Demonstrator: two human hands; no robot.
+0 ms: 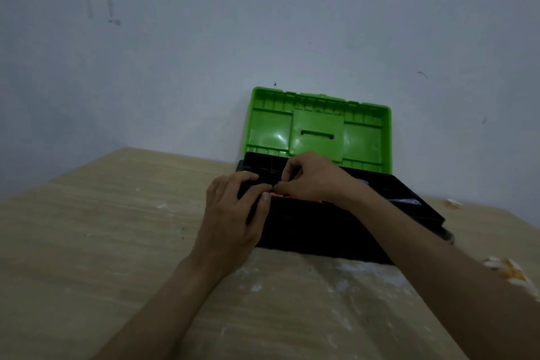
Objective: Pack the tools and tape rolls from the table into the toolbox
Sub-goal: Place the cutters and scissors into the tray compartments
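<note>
A black plastic toolbox, green lid raised, sits on a wooden tabletop: left hand grips its front rim, right hand pinches a small orange item just inside; best to steady the box and seat the item flat.

The toolbox has a black base and sits on the counter. Its green lid stands open and upright. A black tray occupies the base's left end. A small orange item, type indiscernible, lies at the front rim.
</note>
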